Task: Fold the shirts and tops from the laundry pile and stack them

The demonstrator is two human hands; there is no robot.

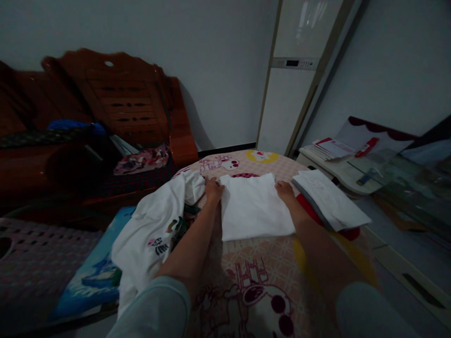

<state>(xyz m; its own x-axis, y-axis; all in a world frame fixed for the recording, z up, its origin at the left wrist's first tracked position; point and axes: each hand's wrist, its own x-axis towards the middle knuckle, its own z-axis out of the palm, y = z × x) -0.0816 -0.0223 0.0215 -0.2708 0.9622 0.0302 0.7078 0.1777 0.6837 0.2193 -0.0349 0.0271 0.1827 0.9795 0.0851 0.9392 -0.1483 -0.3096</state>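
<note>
A folded white garment (252, 206) lies flat on a round table with a pink cartoon-print cloth (260, 281). My left hand (213, 189) rests at the garment's far left corner, fingers curled onto its edge. My right hand (284, 190) sits at the far right corner, fingers bent down on the fabric. A loose heap of white printed clothes (158, 225) lies just left of my left arm. A stack of folded clothes (329, 199), white on top with red beneath, sits right of my right hand.
A dark wooden bench (123, 103) with fabrics stands at the back left. A blue printed cushion (95, 267) and a pink plastic stool (31, 263) are near left. A tall white appliance (299, 80) stands behind; a low cabinet (338, 169) with papers is at right.
</note>
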